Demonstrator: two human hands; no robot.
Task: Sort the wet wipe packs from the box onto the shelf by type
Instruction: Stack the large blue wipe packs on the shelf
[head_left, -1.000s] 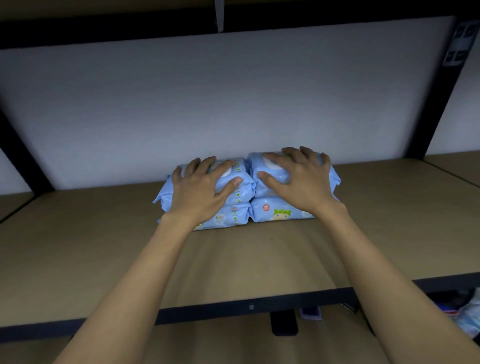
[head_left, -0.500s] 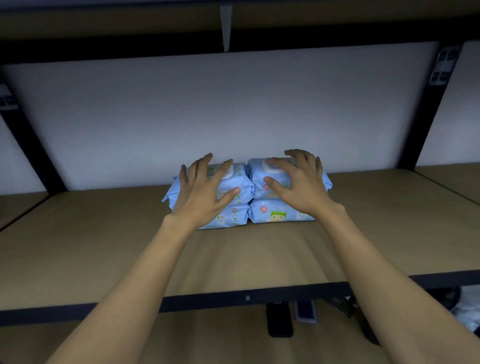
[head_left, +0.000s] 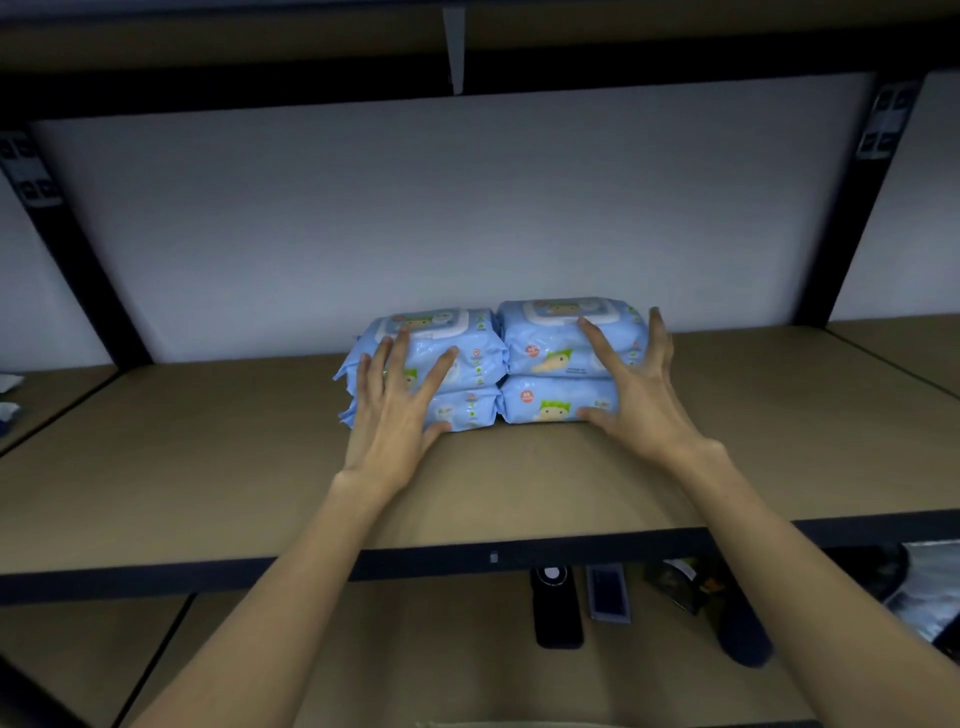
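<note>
1. Four wet wipe packs, light blue soft wrap, cartoon print, in two stacks of two, side by side and touching.
2. Left stack (head_left: 457, 371): top pack has white flip lid facing up; bottom pack partly hidden.
3. Right stack (head_left: 558, 364): same layout, white lid up, green-haired cartoon on front faces.
4. Both stacks lie flat mid-shelf (head_left: 208, 467), near the white back panel.

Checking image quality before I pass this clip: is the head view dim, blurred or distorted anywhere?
Head view: dim overall, the back wall brightest; shelf uprights splay outward with wide-angle distortion; blue wipe packs are soft, their print unreadable; items below the shelf sit in shadow.
</note>
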